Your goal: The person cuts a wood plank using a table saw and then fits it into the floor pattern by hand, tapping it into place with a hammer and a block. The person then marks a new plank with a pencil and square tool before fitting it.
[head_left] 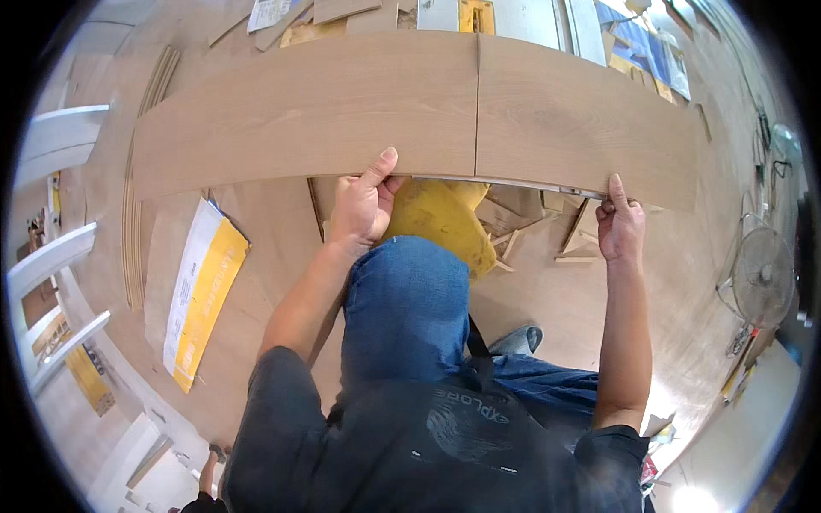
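Two light brown wood-look planks (299, 111) lie end to end across the front of me, with a thin dark seam between them. My left hand (363, 205) is closed on the near edge of the left plank, thumb on top and fingers curled underneath. Farther right, my right hand (621, 224) pinches the near edge of the right plank (581, 120), its thumb pressed on the top face. Below that edge, between the hands, shows a thin silvery strip (513, 183); whether my right fingers touch it is hidden. A yellow rounded thing (432, 214) sits beneath, partly covered by my knee.
Wood offcuts (509, 244) lie on the floor beyond my knee. At left are a yellow and white package (205, 295) and long strips (135, 248). A round fan (764, 278) stands at right. Part of another person (208, 479) shows at lower left.
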Tool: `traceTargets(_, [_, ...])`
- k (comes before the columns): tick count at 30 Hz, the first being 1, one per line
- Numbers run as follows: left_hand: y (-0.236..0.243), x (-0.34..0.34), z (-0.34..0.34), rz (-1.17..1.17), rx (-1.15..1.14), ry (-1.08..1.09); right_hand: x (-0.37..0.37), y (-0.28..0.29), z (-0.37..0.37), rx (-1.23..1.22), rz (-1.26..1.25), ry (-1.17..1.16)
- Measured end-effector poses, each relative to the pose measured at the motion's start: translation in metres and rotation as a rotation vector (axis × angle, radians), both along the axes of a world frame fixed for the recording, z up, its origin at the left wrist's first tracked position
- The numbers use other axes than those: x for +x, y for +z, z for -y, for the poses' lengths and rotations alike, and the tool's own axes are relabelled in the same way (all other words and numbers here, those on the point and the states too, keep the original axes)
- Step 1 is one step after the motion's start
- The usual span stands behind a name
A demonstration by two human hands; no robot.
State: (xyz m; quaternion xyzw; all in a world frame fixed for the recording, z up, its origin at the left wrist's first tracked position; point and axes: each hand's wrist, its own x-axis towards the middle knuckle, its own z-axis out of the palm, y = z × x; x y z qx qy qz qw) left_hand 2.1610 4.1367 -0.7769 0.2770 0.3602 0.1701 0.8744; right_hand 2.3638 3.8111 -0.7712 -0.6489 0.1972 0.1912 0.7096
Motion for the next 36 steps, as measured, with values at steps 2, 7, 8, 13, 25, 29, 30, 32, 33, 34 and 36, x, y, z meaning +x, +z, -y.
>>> traceTargets(2, [0.006, -0.012, 0.0, 0.0, 0.016, 0.034, -0.001, 0.008, -0.006, -0.03, -0.018, 0.045])
traceTargets(7, [-0.004, -0.023, -0.005, 0.129, 0.061, 0.185, 0.019, -0.007, 0.044, 0.243, -0.032, 0.032])
traceTargets(8, [-0.006, -0.024, -0.011, 0.152, 0.066, 0.217, 0.029, -0.024, 0.085, 0.219, -0.042, 0.035])
traceTargets(13, [-0.023, -0.046, -0.083, 0.104, 0.031, 0.488, 0.069, -0.064, 0.271, -0.013, -0.109, -0.299])
traceTargets(25, [-0.188, -0.247, -0.265, -0.255, -0.011, 0.814, -0.066, -0.167, 0.437, -1.985, -0.384, 0.983])
traceTargets(29, [-0.214, -0.281, -0.258, -0.576, 0.009, 0.552, -0.099, -0.197, 0.452, -2.013, -0.561, 1.178])
traceTargets(30, [-0.214, -0.312, -0.253, -0.684, -0.011, 0.47, -0.099, -0.198, 0.441, -1.997, -0.514, 1.423])
traceTargets(32, [-0.223, -0.337, -0.224, -1.023, 0.36, 0.094, -0.098, -0.173, 0.384, -1.931, -0.423, 1.826])
traceTargets(33, [-0.227, -0.333, -0.207, -1.158, 0.603, -0.192, -0.1, -0.159, 0.372, -1.885, -0.335, 1.83])
traceTargets(34, [-0.226, -0.326, -0.189, -1.267, 0.859, -0.486, -0.103, -0.148, 0.364, -1.836, -0.248, 1.829])
traceTargets(36, [-0.219, -0.332, -0.158, -1.172, 0.882, -0.246, -0.104, -0.148, 0.351, -1.664, -0.269, 1.519])
